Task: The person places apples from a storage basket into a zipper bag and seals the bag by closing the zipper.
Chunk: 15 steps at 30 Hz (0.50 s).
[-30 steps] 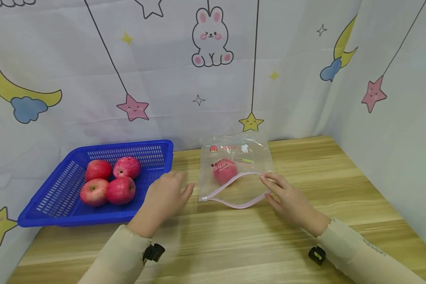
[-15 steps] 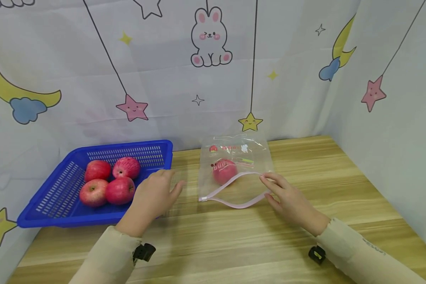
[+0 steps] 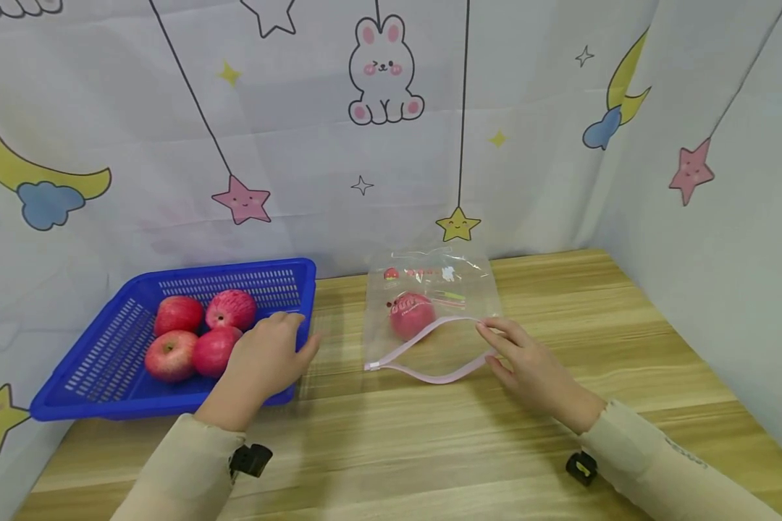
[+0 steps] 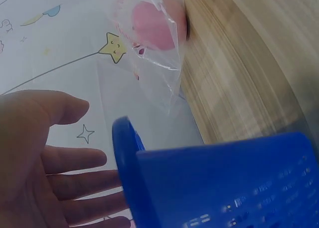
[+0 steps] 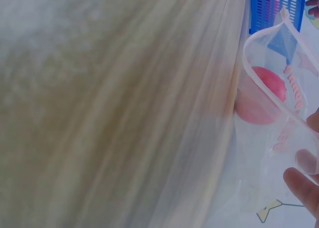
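My left hand (image 3: 261, 358) is over the right side of a blue plastic basket (image 3: 307, 289), fingers loosely extended and holding nothing. In the left wrist view its fingers (image 4: 82, 184) reach past the basket's rim. Several red apples (image 3: 171, 356) sit together in the basket, one partly covered by the hand. A clear slider zip bag (image 3: 476, 293) lies on the table with its pink-edged mouth gaping. Inside it is one red apple (image 3: 410, 320). My right hand (image 3: 531, 365) holds the right end of the bag's mouth with fingertips and thumb; a fingertip shows through the plastic in the right wrist view.
The wooden table (image 3: 391, 449) runs back to a white cloth (image 3: 313, 130) printed with stars, moons and a rabbit. The bag's slider (image 3: 374, 365) is at the left end of its mouth. Another white wall (image 3: 743, 275) stands on the right.
My left hand has moved left, away from the bag and over the basket, now overlapping one apple. My right hand and the bag have stayed in place.
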### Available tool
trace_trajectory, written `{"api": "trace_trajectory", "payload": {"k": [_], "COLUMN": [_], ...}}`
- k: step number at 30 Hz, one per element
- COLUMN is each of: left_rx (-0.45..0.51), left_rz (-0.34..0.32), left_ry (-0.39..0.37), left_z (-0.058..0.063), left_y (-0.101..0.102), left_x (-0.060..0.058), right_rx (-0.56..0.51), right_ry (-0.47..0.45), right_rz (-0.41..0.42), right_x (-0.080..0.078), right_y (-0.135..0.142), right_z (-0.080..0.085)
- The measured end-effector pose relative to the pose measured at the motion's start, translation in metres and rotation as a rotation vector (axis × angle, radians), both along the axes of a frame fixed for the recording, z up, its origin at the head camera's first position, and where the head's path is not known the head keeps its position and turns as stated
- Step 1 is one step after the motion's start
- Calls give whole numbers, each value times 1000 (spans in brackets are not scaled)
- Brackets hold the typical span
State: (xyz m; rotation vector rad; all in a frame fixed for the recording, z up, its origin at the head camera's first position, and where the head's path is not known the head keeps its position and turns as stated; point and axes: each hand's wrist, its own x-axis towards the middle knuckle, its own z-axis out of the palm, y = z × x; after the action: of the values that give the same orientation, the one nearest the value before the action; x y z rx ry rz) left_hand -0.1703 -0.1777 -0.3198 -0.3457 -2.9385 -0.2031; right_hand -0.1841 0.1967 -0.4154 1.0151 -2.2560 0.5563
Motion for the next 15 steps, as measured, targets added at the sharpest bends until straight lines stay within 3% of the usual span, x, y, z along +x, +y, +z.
{"api": "trace_trajectory", "payload": {"k": [15], "left_rx": [-25], "left_rz": [29], "left_ry": [-129], "left_z": [7], "left_y": [-19], "left_x": [-5], "right_rx": [-2], "right_ry": [6], "right_rz": [-19], "right_x": [-1], "right_y": [1], "right_z": [-1]}}
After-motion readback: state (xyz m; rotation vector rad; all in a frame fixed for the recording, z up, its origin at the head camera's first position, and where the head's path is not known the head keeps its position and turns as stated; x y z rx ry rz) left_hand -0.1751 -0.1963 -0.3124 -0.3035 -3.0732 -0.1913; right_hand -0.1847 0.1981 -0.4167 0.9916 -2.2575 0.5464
